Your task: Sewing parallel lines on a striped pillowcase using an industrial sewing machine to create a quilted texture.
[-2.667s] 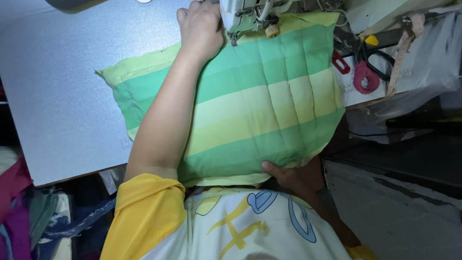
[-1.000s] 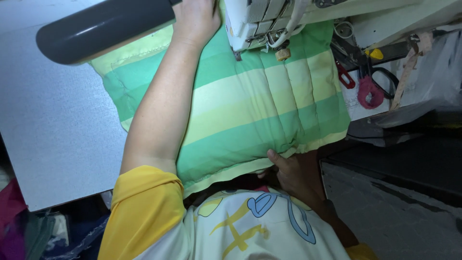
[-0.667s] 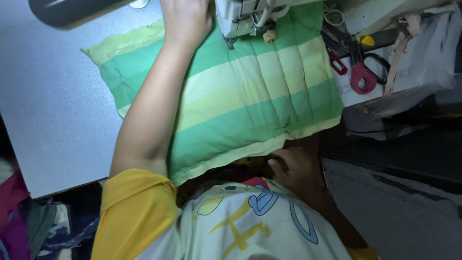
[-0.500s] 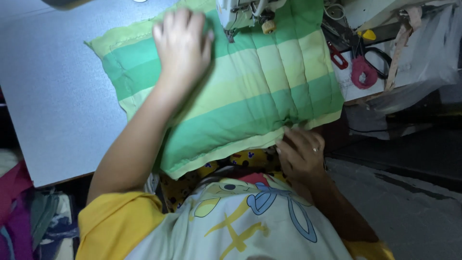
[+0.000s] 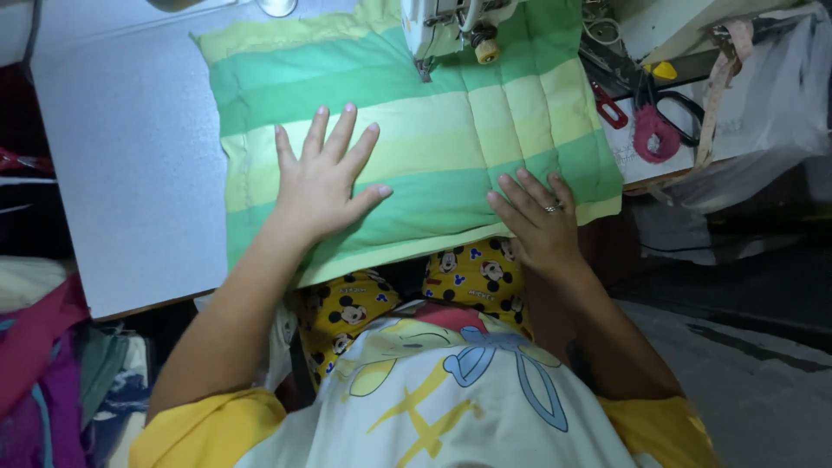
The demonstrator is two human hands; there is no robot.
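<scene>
A grey tabletop (image 5: 121, 173) carries a quilted green-and-yellow striped pad (image 5: 451, 147), which fills its middle and overhangs the near edge. The left hand (image 5: 325, 186) lies flat on the pad's left half, fingers spread, gripping nothing. At the far edge the sewing machine head (image 5: 446, 22) stands over the pad with its needle on the cloth. The right hand (image 5: 537, 221) presses the pad's near right corner, fingers open. Several quilting lines already run across it; judging by that, more stitching remains. Scissors (image 5: 672, 108) lie at the right edge.
</scene>
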